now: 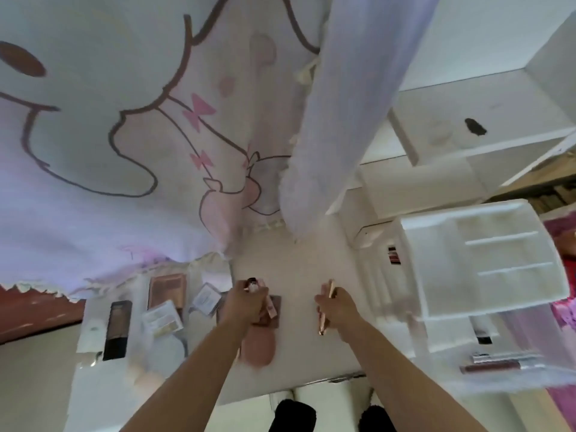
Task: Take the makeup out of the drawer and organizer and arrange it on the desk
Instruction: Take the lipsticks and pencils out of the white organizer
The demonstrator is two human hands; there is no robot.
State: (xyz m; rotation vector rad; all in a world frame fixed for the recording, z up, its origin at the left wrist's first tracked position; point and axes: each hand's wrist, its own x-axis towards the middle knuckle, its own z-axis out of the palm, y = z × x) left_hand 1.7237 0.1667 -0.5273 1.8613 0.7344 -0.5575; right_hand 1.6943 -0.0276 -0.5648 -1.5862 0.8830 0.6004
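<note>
toward the desk's (296, 263) left edge a dark tube (117, 328), a palette (166, 289) and sachets (162, 318) already lie in a row. the left hand (246, 302) grips a pink bottle (254, 285) over mid-desk and the right hand (336, 307) pinches a slim gold tube (325, 316) beside it, so i judge the job past halfway. glosses (498, 363) wait in the clear organizer (498, 210) at the right edge; the desk is white, with a cartoon curtain (124, 120) behind.

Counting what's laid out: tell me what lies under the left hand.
The edge of a brown compact and a pink puff show beneath the left hand, which holds a pink tube. Hand and forearm cover the rest.
</note>
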